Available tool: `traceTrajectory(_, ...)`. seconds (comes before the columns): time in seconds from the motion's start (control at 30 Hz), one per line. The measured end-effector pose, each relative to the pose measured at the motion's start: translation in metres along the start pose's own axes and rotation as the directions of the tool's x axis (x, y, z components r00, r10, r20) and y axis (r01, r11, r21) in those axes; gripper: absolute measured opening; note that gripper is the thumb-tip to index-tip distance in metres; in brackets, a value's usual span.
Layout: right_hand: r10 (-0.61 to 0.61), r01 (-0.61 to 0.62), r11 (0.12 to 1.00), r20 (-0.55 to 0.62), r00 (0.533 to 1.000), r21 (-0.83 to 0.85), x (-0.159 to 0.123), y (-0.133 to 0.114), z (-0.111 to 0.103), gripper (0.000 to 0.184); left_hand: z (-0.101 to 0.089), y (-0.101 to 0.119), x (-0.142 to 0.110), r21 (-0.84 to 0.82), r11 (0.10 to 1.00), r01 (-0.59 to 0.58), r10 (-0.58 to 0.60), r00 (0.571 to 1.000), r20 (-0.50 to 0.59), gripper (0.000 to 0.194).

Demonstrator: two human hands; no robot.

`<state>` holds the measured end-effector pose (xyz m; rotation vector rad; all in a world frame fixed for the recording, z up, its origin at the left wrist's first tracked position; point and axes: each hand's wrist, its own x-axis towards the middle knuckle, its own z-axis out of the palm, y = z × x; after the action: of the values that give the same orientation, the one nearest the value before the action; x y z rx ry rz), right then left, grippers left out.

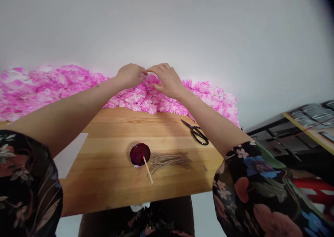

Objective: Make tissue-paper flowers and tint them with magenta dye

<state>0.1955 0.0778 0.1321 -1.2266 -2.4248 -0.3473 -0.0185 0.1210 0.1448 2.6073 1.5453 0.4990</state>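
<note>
Both my arms reach to the back of the table, over a long heap of pink and white artificial flowers. My left hand is closed, its fingertips curled in; what they hold, if anything, is too small to make out. My right hand is open just beside it, thumb and index finger apart above the pink petals. The tip of its index finger meets the left fingertips or comes very near them.
Nearer on the wooden table are a dark red dish with a wooden stick leaning in it, a bundle of brown twine, black scissors and a white paper sheet. A shelf stands at right.
</note>
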Motion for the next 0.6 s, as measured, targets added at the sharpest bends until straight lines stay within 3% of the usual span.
traceTrajectory(0.37, 0.0, 0.003, 0.998, 0.057, 0.998, -0.063, 0.016, 0.0, 0.01, 0.058, -0.013, 0.005, -0.003, 0.018, 0.999, -0.026, 0.024, 0.99, 0.142, 0.049)
traceTrajectory(0.6, -0.009, 0.013, 0.998, 0.078, 0.997, -0.053, 0.017, 0.008, 0.015, 0.054, -0.005, 0.0, 0.004, 0.016, 1.0, -0.021, 0.019, 0.993, 0.117, 0.043)
